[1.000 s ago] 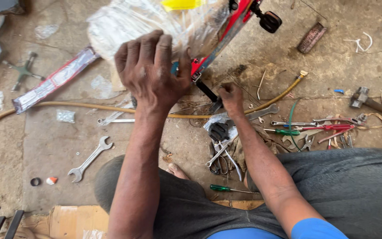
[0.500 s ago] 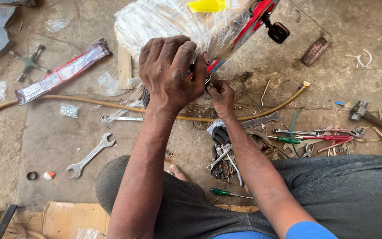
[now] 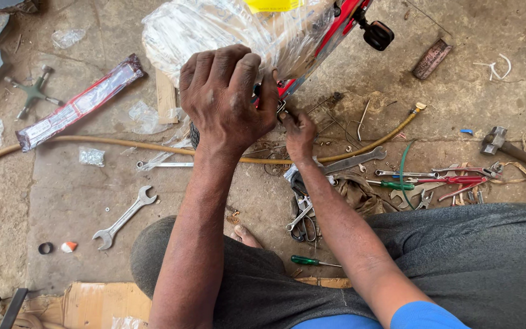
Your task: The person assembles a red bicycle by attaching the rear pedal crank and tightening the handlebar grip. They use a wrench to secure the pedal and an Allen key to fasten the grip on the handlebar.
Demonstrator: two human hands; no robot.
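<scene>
Your left hand point(image 3: 226, 97) is clamping the plastic-wrapped red frame point(image 3: 312, 55); your right hand point(image 3: 298, 131) is pinching a small fitting beneath it. Fitting isn't seated; wrench point(image 3: 123, 218) is lying untouched.

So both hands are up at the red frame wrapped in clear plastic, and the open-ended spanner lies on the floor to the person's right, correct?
Not quite. The head view shows the spanner lying on the floor to the person's left, not right. The rest holds: the left hand and right hand are both up at the red frame wrapped in clear plastic.
</scene>
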